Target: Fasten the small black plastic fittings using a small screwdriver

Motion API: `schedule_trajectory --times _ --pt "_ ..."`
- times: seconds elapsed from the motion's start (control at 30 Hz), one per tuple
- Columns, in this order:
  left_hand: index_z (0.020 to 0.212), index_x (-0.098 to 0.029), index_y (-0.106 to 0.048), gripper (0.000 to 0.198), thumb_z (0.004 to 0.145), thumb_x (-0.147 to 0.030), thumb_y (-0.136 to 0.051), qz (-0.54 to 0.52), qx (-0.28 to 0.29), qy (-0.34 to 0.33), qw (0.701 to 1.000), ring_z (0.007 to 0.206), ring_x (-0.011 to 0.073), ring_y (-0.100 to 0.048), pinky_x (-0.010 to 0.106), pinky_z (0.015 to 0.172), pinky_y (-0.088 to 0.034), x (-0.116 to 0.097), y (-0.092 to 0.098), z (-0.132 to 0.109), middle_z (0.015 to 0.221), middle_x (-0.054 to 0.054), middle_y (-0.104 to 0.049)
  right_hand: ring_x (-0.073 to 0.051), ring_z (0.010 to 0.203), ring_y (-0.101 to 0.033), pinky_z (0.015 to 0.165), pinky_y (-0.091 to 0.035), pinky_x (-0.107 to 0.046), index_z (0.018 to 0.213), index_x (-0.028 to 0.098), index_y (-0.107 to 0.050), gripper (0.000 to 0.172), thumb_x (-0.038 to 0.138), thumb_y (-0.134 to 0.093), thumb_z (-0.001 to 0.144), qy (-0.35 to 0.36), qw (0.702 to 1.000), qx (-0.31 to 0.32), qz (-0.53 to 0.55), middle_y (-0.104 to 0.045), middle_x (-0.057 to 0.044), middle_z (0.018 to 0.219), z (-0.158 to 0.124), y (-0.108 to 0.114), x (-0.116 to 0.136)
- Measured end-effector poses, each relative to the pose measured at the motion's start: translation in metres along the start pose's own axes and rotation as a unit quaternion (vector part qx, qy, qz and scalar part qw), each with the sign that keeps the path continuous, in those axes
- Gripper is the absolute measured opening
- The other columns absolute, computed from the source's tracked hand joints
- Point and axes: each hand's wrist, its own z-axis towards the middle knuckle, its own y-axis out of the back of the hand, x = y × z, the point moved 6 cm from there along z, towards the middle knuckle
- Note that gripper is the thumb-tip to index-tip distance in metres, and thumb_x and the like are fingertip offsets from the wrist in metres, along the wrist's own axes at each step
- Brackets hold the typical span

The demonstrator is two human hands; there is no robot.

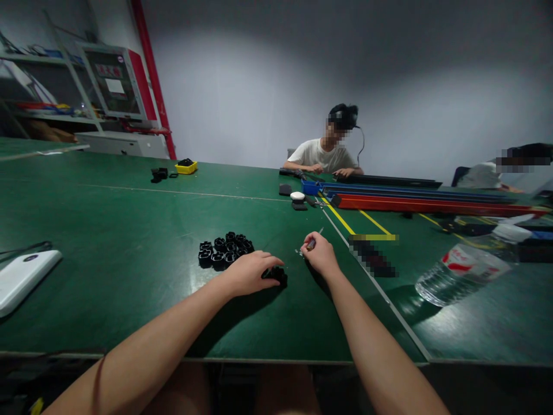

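My left hand (248,272) curls its thumb and fingers around a small black part (280,278) on the green table (142,276). Right beside that hand stands a cluster of several black ring-shaped parts (218,259). My right hand (322,255) is closed on a screwdriver (311,245), its thin metal shaft pointing up and away from me. Tiny shiny bits (299,252), too small to name, lie at the fingertips of this hand. The fingers partly hide both the held part and the screwdriver's handle.
A plastic water bottle (466,274) stands at right, and a white power bank (28,279) lies at left. Long red bars (415,203) and blue bars lie at the back right. A yellow bin (186,168) sits far left. Two people sit across the table.
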Motion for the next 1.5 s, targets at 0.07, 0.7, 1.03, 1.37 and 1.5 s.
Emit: schedule_trajectory --times 0.07,0.7,1.03,1.37,1.5 --pt "0.123 -0.022 -0.064 0.047 0.083 -0.044 -0.072 -0.011 -0.005 0.002 1.000 0.098 0.0235 -0.064 0.031 0.082 -0.049 0.000 0.002 0.000 0.107 0.007 -0.069 -0.017 0.068 -0.060 0.065 -0.044 -0.029 0.075 0.022 -0.055 0.015 0.018 -0.067 0.066 0.005 0.997 0.006 0.073 -0.064 0.000 0.072 0.000 -0.002 0.004" --pt "0.112 -0.024 -0.068 0.022 0.090 -0.028 -0.066 -0.067 -0.194 -0.022 0.978 0.077 0.0128 -0.063 0.024 0.073 -0.050 -0.001 0.025 -0.003 0.097 0.002 -0.065 -0.003 0.040 -0.043 0.036 -0.024 -0.014 0.072 0.020 -0.048 0.048 0.023 -0.091 0.052 -0.098 0.814 0.265 0.508 -0.062 0.006 0.065 -0.044 -0.033 0.061" --pt "0.087 -0.020 -0.077 0.024 0.096 -0.033 -0.059 -0.079 -0.257 -0.092 0.959 0.071 0.0101 -0.065 0.019 0.066 -0.049 -0.004 0.031 -0.008 0.088 0.004 -0.069 -0.008 0.039 -0.058 0.033 -0.032 -0.013 0.074 0.019 -0.049 0.045 0.023 -0.089 0.053 -0.098 0.809 0.306 0.492 -0.074 -0.001 0.071 -0.051 -0.038 0.066" --pt "0.084 -0.022 -0.079 0.031 0.095 -0.040 -0.057 -0.086 -0.265 -0.049 0.959 0.068 0.0118 -0.066 0.021 0.064 -0.050 -0.002 0.036 -0.011 0.083 0.005 -0.072 -0.015 0.049 -0.068 0.036 -0.034 -0.015 0.074 0.019 -0.047 0.048 0.026 -0.091 0.055 -0.102 0.807 0.295 0.502 -0.075 -0.004 0.075 -0.053 -0.032 0.072" --pt "0.083 -0.023 -0.080 0.025 0.092 -0.037 -0.061 -0.079 -0.289 -0.033 0.954 0.062 0.0103 -0.062 0.021 0.058 -0.047 -0.002 0.040 -0.012 0.082 0.005 -0.071 -0.017 0.052 -0.069 0.037 -0.035 -0.016 0.073 0.019 -0.047 0.051 0.029 -0.093 0.052 -0.097 0.811 0.288 0.499 -0.076 -0.004 0.078 -0.054 -0.031 0.075"
